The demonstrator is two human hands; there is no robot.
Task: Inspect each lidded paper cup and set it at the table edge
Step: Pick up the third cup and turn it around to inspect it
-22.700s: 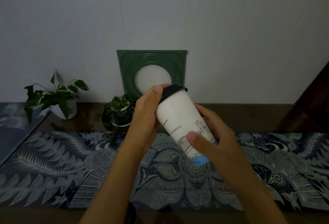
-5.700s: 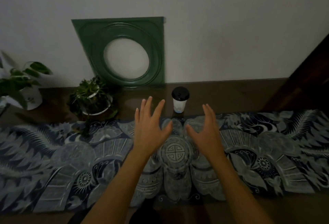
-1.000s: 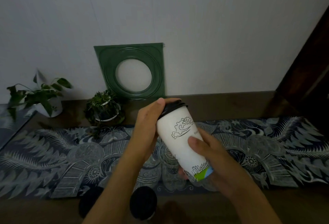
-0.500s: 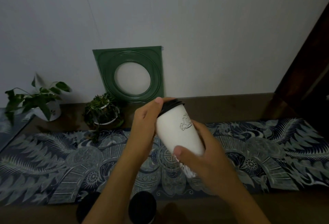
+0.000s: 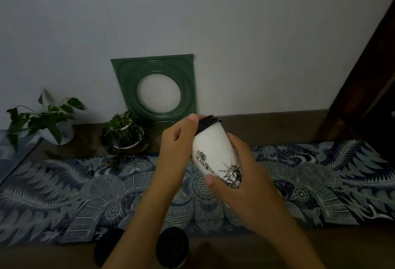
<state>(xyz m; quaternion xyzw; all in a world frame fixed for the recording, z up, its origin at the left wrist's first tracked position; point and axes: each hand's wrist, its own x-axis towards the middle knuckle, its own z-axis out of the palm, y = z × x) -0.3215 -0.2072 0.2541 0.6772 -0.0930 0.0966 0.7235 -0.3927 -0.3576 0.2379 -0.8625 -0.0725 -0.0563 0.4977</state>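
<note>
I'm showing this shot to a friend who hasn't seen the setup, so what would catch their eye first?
First, the white paper cup with a black lid, held tilted in mid-frame above the patterned blue cloth, with the left hand near the lid and the right hand round its lower half, beside a Statue of Liberty drawing. Next, the green square frame leaning on the wall behind.

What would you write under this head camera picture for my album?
Two hands, left hand at the black lid, right hand lower, tilt a white paper cup above a blue patterned runner.
</note>
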